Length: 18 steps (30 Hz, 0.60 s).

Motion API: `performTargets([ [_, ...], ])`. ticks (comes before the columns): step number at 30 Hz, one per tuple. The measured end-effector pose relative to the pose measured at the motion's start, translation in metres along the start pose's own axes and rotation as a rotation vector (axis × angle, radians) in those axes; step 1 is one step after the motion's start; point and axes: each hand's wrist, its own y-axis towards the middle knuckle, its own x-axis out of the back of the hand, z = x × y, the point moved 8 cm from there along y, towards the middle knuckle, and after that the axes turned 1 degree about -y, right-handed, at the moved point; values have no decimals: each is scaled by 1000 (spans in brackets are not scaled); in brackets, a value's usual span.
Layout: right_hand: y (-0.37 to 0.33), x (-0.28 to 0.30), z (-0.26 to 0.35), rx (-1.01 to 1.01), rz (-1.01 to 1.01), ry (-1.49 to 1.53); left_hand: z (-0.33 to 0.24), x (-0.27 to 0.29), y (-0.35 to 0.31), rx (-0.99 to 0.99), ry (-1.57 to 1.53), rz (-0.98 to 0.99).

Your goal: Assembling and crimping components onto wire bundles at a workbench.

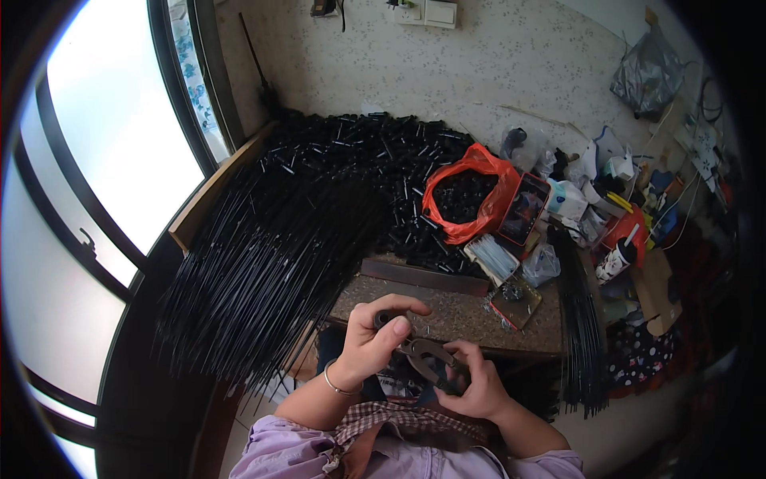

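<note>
My left hand (369, 345) pinches a small black round part (383, 318) between thumb and forefinger, just above the table's near edge. My right hand (479, 389) grips the handles of dark metal pliers (426, 350). The head of the pliers points up and left, close to my left thumb. Whether the jaws touch the black part I cannot tell. A bracelet circles my left wrist.
Long thin black rods (263, 263) spread across the left side, beside a heap of short black pieces (351, 144). A red plastic bag (507, 172) holds small black parts. Near it stand a phone (524, 209) and white strips (493, 259). More rods (581, 335) hang over the right edge.
</note>
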Motion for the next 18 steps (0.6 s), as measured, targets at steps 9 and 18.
performTargets([
  [9,-27,-22,-29,-417,406,611,8,-6,8,20,22,99],
  [18,-19,55,54,432,-360,-860,10,4,9,-104,202,-42],
])
